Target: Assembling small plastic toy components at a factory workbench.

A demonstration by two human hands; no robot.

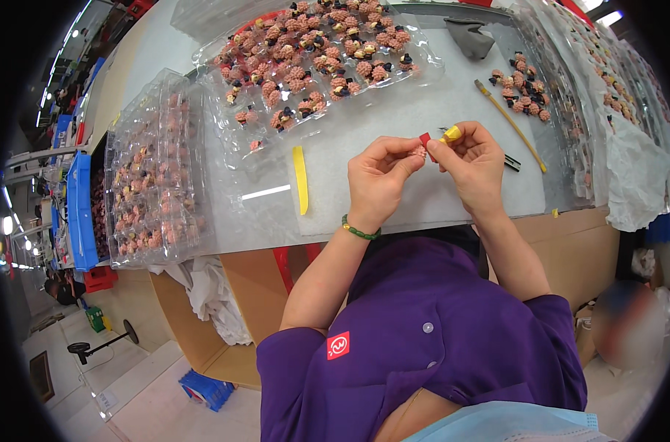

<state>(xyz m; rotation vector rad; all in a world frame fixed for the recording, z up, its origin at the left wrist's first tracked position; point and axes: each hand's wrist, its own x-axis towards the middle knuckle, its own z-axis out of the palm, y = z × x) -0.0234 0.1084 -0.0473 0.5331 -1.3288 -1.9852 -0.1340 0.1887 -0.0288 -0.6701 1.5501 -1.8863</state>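
Observation:
My left hand point(379, 177) is closed, its thumb and fingertips pinching a small pink bumpy figurine part point(419, 152). Close against it, my right hand point(473, 171) is also closed, with a small red piece point(426, 140) at its thumb tip. Something yellow point(451, 134) sits at the right fingertips; whether it is wrapped on a finger or held I cannot tell. Black tweezers point(512, 162) lie just beside the right hand. To the left of my hands a yellow strip point(300, 180) rests on the white work sheet point(335, 195).
A clear tray point(431, 70) of pink figurines lies at the back, another clear tray point(117, 247) at the left. Loose figurines point(525, 88) lie back right, near a long-handled brush point(512, 125) and grey cloth point(469, 38). More trays point(600, 66) line the right side.

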